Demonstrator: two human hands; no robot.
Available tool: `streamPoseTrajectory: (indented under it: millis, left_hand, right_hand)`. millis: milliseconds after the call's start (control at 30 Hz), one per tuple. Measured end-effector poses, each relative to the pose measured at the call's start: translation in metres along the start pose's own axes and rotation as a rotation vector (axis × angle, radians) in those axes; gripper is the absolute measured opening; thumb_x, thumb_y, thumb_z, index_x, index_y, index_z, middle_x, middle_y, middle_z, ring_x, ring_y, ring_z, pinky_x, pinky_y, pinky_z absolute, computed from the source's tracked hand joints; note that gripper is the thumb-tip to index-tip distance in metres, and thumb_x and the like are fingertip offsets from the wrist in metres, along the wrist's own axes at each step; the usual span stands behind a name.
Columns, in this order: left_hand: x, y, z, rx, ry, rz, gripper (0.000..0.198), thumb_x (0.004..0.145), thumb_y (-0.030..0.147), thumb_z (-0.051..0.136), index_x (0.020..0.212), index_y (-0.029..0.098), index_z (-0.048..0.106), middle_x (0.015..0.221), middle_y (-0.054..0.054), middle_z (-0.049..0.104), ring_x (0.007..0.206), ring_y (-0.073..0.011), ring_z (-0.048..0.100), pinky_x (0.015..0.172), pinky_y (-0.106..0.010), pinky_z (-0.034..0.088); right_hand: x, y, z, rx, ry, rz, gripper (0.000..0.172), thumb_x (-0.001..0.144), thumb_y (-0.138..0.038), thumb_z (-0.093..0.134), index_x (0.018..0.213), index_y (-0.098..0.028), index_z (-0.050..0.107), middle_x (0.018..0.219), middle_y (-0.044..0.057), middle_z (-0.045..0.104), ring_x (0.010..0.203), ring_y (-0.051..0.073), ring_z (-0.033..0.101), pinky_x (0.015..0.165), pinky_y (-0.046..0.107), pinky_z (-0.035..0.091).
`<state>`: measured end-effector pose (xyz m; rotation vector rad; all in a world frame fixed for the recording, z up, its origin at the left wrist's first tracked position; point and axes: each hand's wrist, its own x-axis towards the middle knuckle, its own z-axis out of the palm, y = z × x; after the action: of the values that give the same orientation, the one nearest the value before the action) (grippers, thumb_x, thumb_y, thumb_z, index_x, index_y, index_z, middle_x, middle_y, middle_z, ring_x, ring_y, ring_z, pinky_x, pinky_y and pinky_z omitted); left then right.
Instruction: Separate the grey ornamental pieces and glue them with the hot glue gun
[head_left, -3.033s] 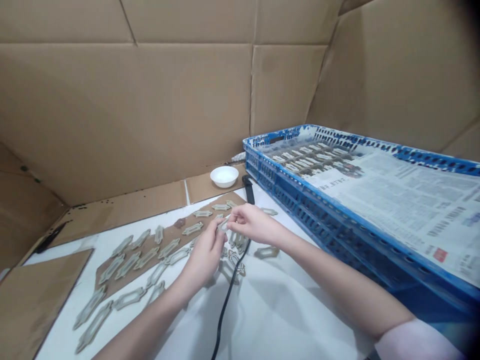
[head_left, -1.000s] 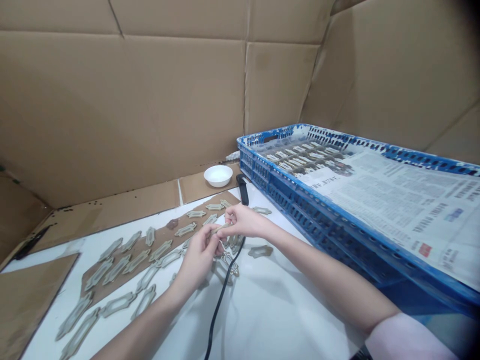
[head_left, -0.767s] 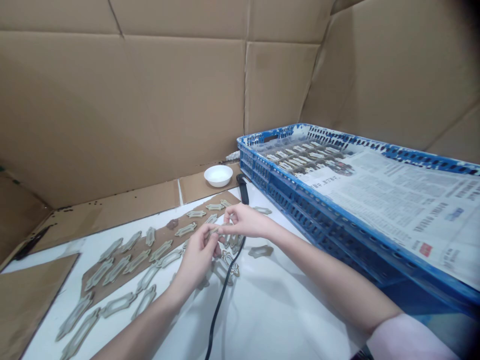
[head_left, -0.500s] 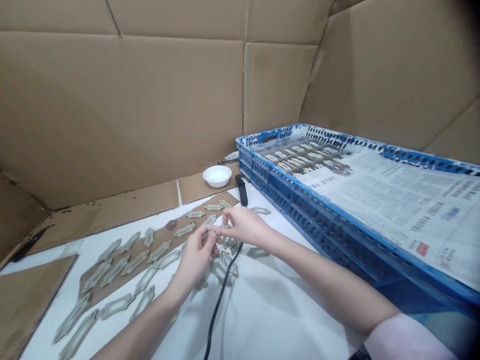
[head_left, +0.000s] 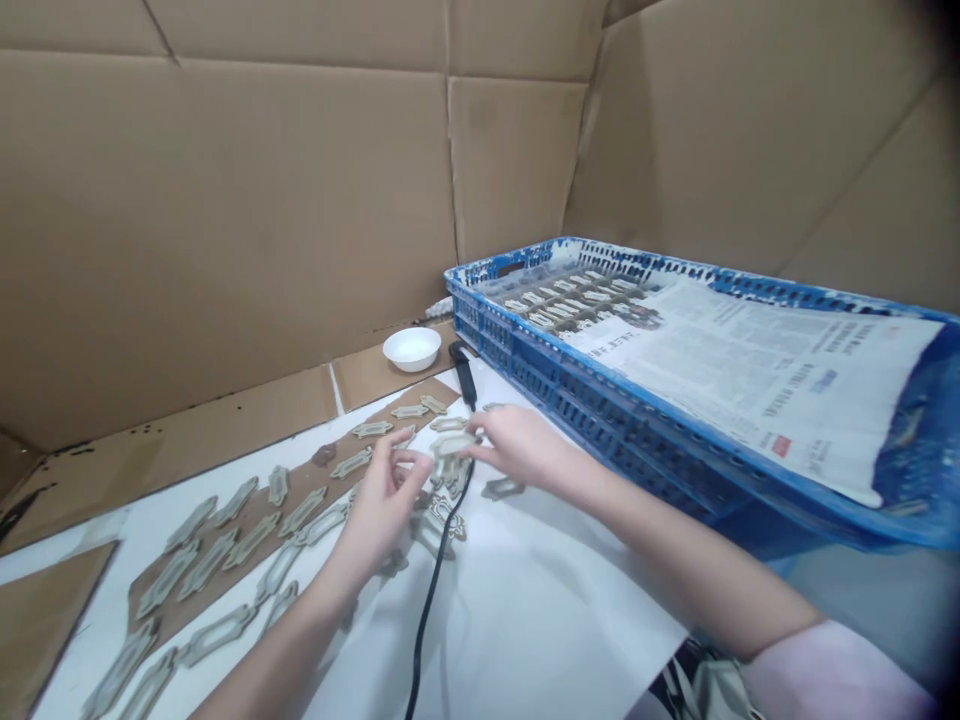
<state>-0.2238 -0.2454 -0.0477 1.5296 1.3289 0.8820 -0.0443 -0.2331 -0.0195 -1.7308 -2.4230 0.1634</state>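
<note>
Tall cardboard walls (head_left: 262, 200) close me in from ten to two o'clock, and the blue crate (head_left: 540, 375) runs from one to three o'clock; my view has swung clockwise, so the newspaper (head_left: 720, 350) laid in it now shows its far-right edge. Rows of small pieces (head_left: 574, 300) sit in the crate beyond the paper. On the white desk (head_left: 525, 610), a brown sheet (head_left: 307, 475) stretches out toward nine o'clock, with loose frames (head_left: 210, 565) lying partly on it and partly on the bare white from eight to eleven. My two hands, which a moment ago met fingertip to fingertip over one piece, have come apart. My left hand (head_left: 390, 490) looks empty, thumb and forefinger parted in a loose curl. My right hand (head_left: 517, 445) seems to pinch a pale frame (head_left: 452, 443) by its near end, though blur and the clutter underneath make that less than certain; so the piece now rests with one hand alone, above a heap at the hub. The white bowl (head_left: 412, 350) stands just before twelve, a black handle (head_left: 463, 375) points there too, and the black cord (head_left: 427, 610) trails to six.
</note>
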Motion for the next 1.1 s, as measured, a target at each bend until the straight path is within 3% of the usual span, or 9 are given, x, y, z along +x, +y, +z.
streamPoseTrajectory:
  millis: [100,200,300,467,633,800,967,1100]
  left_hand:
    - [0.000,0.001,-0.007,0.210,-0.020,0.079,0.037,0.076,0.042,0.046,0.105,0.019,0.048,0.082,-0.002,0.057,0.063,-0.0122,0.051,0.053,-0.022,0.040]
    - [0.001,0.001,-0.013,0.405,-0.047,0.119,0.034,0.078,0.042,0.041,0.102,0.020,0.050,0.077,-0.002,0.059,0.061,-0.0145,0.051,0.055,-0.026,0.040]
    - [0.003,-0.001,-0.017,0.584,-0.061,0.169,0.034,0.080,0.038,0.037,0.106,0.019,0.048,0.082,-0.003,0.060,0.069,-0.0180,0.055,0.064,-0.030,0.041]
    - [0.008,-0.007,-0.015,0.872,-0.114,0.220,0.028,0.081,0.034,0.035,0.092,0.019,0.056,0.082,-0.005,0.063,0.085,-0.0244,0.053,0.079,-0.039,0.034]
    - [0.019,-0.012,-0.004,0.965,-0.173,0.263,0.028,0.082,0.032,0.034,0.091,0.019,0.057,0.085,-0.006,0.064,0.089,-0.0247,0.053,0.081,-0.040,0.032]
    - [0.029,-0.014,0.010,1.022,-0.172,0.275,0.034,0.082,0.030,0.036,0.108,0.014,0.051,0.098,-0.012,0.061,0.095,-0.0263,0.052,0.082,-0.041,0.033]
    - [0.032,-0.024,0.009,0.960,-0.193,0.260,0.041,0.082,0.030,0.034,0.118,0.014,0.044,0.104,-0.013,0.056,0.096,-0.0262,0.051,0.085,-0.042,0.033]
    - [0.034,-0.032,0.006,0.898,-0.244,0.252,0.041,0.082,0.031,0.034,0.119,0.016,0.043,0.104,-0.012,0.054,0.097,-0.0259,0.049,0.088,-0.043,0.031]
  right_hand:
    - [-0.003,0.030,0.005,-0.020,-0.035,0.228,0.026,0.077,-0.040,0.050,0.089,-0.021,0.064,0.087,0.008,0.067,0.085,0.024,0.061,0.063,0.026,0.039]
    - [-0.003,0.051,0.014,-0.046,-0.077,0.313,0.022,0.075,-0.034,0.053,0.084,-0.018,0.066,0.085,0.010,0.067,0.082,0.023,0.061,0.062,0.026,0.040]
    - [0.000,0.060,0.022,-0.076,-0.088,0.367,0.022,0.074,-0.032,0.054,0.082,-0.016,0.066,0.085,0.012,0.067,0.081,0.024,0.061,0.063,0.027,0.041]
    - [0.002,0.062,0.025,-0.098,-0.084,0.425,0.025,0.075,-0.035,0.053,0.082,-0.015,0.066,0.085,0.013,0.067,0.082,0.024,0.061,0.064,0.026,0.041]
    - [0.003,0.061,0.027,-0.109,-0.070,0.455,0.024,0.077,-0.028,0.050,0.084,-0.012,0.066,0.086,0.017,0.066,0.084,0.025,0.061,0.066,0.029,0.041]
    - [0.004,0.060,0.030,-0.074,-0.074,0.454,0.022,0.074,-0.026,0.052,0.083,-0.010,0.066,0.086,0.018,0.066,0.084,0.026,0.061,0.067,0.030,0.041]
    - [0.002,0.062,0.029,0.028,-0.067,0.435,0.020,0.071,-0.029,0.055,0.078,-0.012,0.064,0.085,0.017,0.065,0.083,0.028,0.060,0.068,0.032,0.040]
    - [-0.001,0.062,0.023,0.175,-0.006,0.418,0.027,0.078,-0.032,0.047,0.092,-0.012,0.058,0.083,0.015,0.063,0.081,0.025,0.058,0.067,0.031,0.039]
